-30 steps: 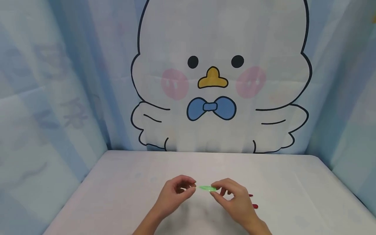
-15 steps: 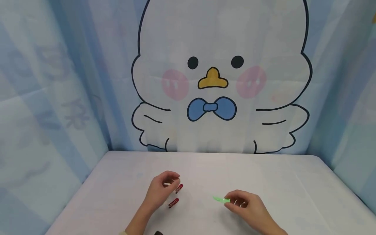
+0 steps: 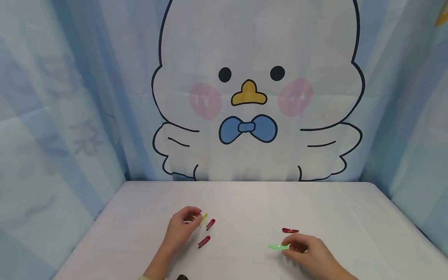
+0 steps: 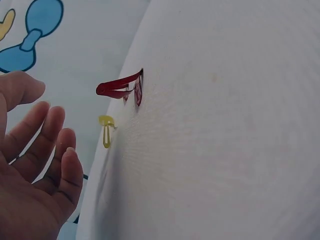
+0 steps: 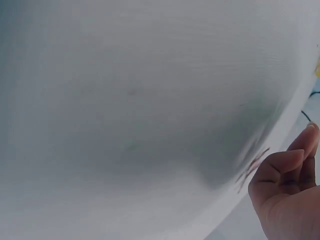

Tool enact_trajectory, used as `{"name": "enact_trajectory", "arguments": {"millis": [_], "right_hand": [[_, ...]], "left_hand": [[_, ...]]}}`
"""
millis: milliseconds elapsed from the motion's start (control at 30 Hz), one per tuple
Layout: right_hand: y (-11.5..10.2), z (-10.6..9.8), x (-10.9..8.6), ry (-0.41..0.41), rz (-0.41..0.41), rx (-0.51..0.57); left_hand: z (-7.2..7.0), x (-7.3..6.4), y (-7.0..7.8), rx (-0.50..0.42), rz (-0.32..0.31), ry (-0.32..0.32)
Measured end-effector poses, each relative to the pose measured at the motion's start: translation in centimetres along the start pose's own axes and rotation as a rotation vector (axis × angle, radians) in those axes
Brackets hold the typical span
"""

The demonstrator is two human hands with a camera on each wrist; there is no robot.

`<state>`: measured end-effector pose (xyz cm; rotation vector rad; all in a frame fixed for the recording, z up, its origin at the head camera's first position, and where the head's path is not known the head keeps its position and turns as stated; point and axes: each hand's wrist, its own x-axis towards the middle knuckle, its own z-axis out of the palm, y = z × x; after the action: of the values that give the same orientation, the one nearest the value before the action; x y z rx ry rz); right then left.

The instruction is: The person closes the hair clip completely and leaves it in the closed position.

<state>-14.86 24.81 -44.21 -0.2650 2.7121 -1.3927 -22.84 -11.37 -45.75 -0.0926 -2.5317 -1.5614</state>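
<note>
My right hand (image 3: 311, 252) pinches a light green hair clip (image 3: 276, 247) between thumb and fingers, close over the table. In the right wrist view the fingers hide that clip. Just behind this hand lies a red snap hair clip (image 3: 290, 230). On the left, my left hand (image 3: 182, 227) has relaxed fingers with nothing between them. A yellow hair clip (image 4: 106, 131) lies on the table right by its fingertips. Beside it are two red snap hair clips, a farther one (image 3: 210, 224) and a nearer one (image 3: 204, 242).
A white cloth covers the table (image 3: 241, 206). Behind it hangs a curtain (image 3: 245, 159) printed with a white bird, and blue curtains flank both sides. A small dark object (image 3: 182, 277) shows at the bottom edge of the head view.
Both hands have moved apart, the left one leftward, the right one rightward and nearer with the green hair clip. Red clips and the yellow clip have come into view beside the left hand.
</note>
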Motion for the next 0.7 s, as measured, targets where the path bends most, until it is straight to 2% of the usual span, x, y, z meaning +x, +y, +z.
{"name": "enact_trajectory", "arguments": {"millis": [300,433,600,700], "right_hand": [[1.2,-0.5,-0.4,0.000,0.121,-0.001],[1.6,-0.7,-0.5,0.041,0.153,-0.048],[2.0,-1.2,-0.6,0.103,0.195,-0.101],[2.2,-1.4,-0.6,0.121,0.202,-0.129]], "left_hand": [[0.1,0.5,-0.3,0.075,-0.030,0.011],[0.5,0.8,-0.7,0.096,-0.041,0.000],[0.9,1.2,-1.3,0.120,-0.098,-0.030],[1.0,1.3,-1.5,0.134,-0.109,-0.026]]}}
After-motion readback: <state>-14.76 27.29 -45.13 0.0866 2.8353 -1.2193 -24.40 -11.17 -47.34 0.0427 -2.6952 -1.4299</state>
